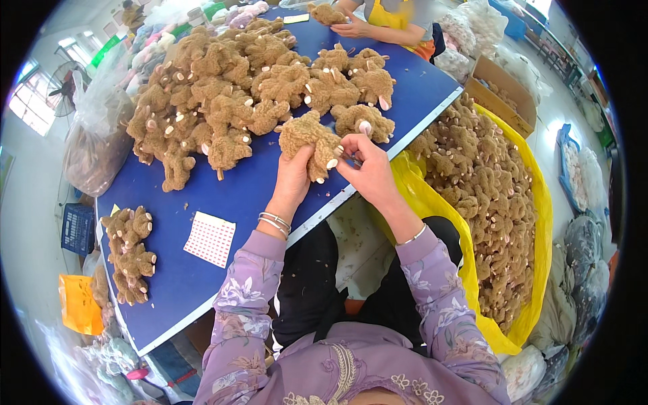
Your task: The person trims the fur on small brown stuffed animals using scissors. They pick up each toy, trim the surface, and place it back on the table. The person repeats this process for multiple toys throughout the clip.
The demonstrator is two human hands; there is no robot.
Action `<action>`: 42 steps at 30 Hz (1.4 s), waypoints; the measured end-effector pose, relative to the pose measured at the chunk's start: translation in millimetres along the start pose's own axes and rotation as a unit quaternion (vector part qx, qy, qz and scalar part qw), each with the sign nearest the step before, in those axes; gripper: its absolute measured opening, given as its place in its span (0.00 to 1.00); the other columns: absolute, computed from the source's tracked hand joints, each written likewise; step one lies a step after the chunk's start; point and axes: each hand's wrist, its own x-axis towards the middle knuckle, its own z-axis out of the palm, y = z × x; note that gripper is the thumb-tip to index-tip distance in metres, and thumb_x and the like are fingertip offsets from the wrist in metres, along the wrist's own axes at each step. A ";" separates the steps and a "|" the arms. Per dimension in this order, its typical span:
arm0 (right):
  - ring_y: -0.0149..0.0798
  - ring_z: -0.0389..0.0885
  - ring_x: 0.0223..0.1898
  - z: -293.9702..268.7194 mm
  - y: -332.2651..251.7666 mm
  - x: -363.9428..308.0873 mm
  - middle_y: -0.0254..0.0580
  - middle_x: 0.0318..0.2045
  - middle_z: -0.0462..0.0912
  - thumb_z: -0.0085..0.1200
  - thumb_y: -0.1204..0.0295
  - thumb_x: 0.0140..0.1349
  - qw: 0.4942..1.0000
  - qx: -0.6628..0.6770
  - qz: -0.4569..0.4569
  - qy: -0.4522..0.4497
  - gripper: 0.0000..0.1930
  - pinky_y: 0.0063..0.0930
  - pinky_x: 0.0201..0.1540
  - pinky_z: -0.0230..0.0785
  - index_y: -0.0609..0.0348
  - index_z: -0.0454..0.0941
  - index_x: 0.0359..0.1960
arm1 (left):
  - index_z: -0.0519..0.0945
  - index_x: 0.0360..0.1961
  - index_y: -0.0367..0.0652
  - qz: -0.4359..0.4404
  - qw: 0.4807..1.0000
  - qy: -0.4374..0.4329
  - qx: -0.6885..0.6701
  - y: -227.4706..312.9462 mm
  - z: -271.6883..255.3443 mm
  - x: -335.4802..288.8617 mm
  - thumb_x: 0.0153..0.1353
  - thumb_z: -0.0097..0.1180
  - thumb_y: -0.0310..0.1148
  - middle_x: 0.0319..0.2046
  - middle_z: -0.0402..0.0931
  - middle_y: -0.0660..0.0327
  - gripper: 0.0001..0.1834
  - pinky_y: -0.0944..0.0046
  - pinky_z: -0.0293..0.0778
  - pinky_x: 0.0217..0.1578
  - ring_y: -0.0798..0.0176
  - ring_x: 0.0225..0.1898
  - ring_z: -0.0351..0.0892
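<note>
A brown curly plush toy point(307, 140) with pale foot ends is held up over the near edge of the blue table point(270, 202). My left hand point(294, 177) is closed around its lower left side. On its right, my right hand point(368, 169) pinches with thumb and forefinger at the toy's end; whether a thread or tag lies in that pinch is too small to tell. Just behind it another plush toy point(364, 121) lies on the table. A big heap of the same plush toys point(216, 81) spreads beyond my left hand.
A white sheet of red-marked stickers point(210, 239) and a small group of plush toys point(129, 253) lie at left. On the right stands a yellow sack point(540, 270) full of toys, with a cardboard box point(503, 101) behind. Across the table, a co-worker's hand point(351, 27) holds another toy.
</note>
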 end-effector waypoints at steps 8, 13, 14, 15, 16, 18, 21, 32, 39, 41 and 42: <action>0.30 0.76 0.29 -6.7 9.7 0.0 0.35 0.28 0.79 0.61 0.69 0.56 0.993 0.086 0.065 -0.042 0.14 0.22 0.32 0.68 0.63 0.76 0.40 | 0.71 0.50 0.44 -0.122 0.976 -0.182 -0.007 15.4 -4.4 1.9 0.67 0.32 0.62 0.32 0.75 0.63 0.32 0.74 0.61 0.25 0.72 0.27 0.69; 0.20 0.57 0.15 -9.6 14.6 2.8 0.31 0.23 0.73 0.53 0.68 0.64 0.880 0.419 0.215 -0.064 0.07 0.16 0.16 0.48 0.57 0.74 0.39 | 0.66 0.56 0.45 -0.022 0.998 -0.045 0.042 6.6 4.3 3.6 0.66 0.43 0.56 0.43 0.74 0.65 0.28 0.69 0.67 0.34 0.70 0.39 0.71; 0.20 0.58 0.15 -10.4 13.3 2.9 0.30 0.23 0.72 0.54 0.67 0.64 0.871 0.441 0.205 -0.068 0.07 0.15 0.16 0.49 0.56 0.73 0.38 | 0.66 0.57 0.46 -0.014 0.997 -0.055 0.053 6.2 11.1 0.4 0.66 0.43 0.56 0.45 0.73 0.66 0.29 0.68 0.68 0.37 0.70 0.43 0.71; 0.20 0.58 0.15 -11.0 12.9 2.9 0.30 0.23 0.72 0.54 0.67 0.64 0.867 0.444 0.212 -0.079 0.08 0.15 0.16 0.49 0.56 0.74 0.38 | 0.65 0.58 0.46 -0.007 0.996 -0.065 0.064 8.1 16.4 -3.6 0.65 0.44 0.57 0.47 0.73 0.66 0.29 0.68 0.68 0.40 0.70 0.47 0.71; 0.19 0.58 0.15 -11.6 12.7 2.9 0.30 0.24 0.73 0.55 0.66 0.63 0.863 0.446 0.219 -0.090 0.08 0.14 0.16 0.49 0.56 0.74 0.39 | 0.66 0.58 0.46 -0.032 0.995 -0.088 0.027 4.2 9.2 -3.4 0.64 0.50 0.51 0.50 0.74 0.64 0.27 0.66 0.72 0.43 0.67 0.49 0.73; 0.19 0.59 0.15 -10.8 12.6 2.4 0.30 0.24 0.73 0.57 0.66 0.62 0.869 0.427 0.228 -0.104 0.10 0.14 0.16 0.49 0.56 0.74 0.39 | 0.67 0.57 0.45 -0.059 0.992 -0.102 0.054 0.4 3.8 -5.0 0.63 0.54 0.47 0.48 0.75 0.62 0.26 0.65 0.74 0.40 0.66 0.46 0.76; 0.18 0.61 0.18 -2.1 11.9 0.9 0.29 0.26 0.73 0.61 0.67 0.58 0.912 0.354 0.191 -0.076 0.12 0.13 0.19 0.52 0.57 0.74 0.40 | 0.71 0.52 0.40 -0.056 0.997 -0.055 0.018 0.6 9.0 -5.7 0.61 0.58 0.34 0.44 0.77 0.60 0.20 0.65 0.76 0.39 0.64 0.43 0.78; 0.17 0.64 0.26 3.0 -1.8 -8.7 0.25 0.29 0.73 0.58 0.74 0.59 0.985 0.170 0.023 0.010 0.09 0.12 0.30 0.60 0.63 0.74 0.39 | 0.69 0.53 0.40 -0.032 0.994 -0.020 -0.099 6.6 4.9 -5.0 0.61 0.53 0.28 0.47 0.75 0.58 0.18 0.60 0.78 0.39 0.60 0.46 0.78; 0.18 0.60 0.22 -2.9 -8.9 -6.9 0.24 0.26 0.72 0.59 0.75 0.56 0.994 0.106 -0.006 -0.029 0.08 0.15 0.25 0.55 0.60 0.75 0.36 | 0.68 0.56 0.40 0.004 0.999 -0.033 -0.030 -2.8 2.3 -2.4 0.63 0.49 0.26 0.50 0.74 0.58 0.19 0.59 0.77 0.46 0.60 0.48 0.77; 0.19 0.60 0.21 -5.6 -10.2 -5.3 0.24 0.26 0.72 0.59 0.75 0.55 0.995 0.091 -0.007 -0.040 0.08 0.16 0.24 0.55 0.60 0.75 0.35 | 0.69 0.55 0.39 0.004 0.999 -0.036 -0.035 -3.9 3.5 -3.7 0.63 0.49 0.25 0.50 0.74 0.59 0.19 0.61 0.76 0.47 0.61 0.49 0.77; 0.19 0.60 0.21 -7.6 -12.0 -4.0 0.25 0.25 0.72 0.59 0.75 0.55 0.996 0.080 -0.009 -0.049 0.08 0.16 0.24 0.56 0.59 0.74 0.35 | 0.70 0.55 0.38 0.002 0.999 -0.036 -0.038 -4.2 3.9 -4.5 0.62 0.50 0.24 0.50 0.74 0.59 0.18 0.62 0.75 0.48 0.62 0.49 0.76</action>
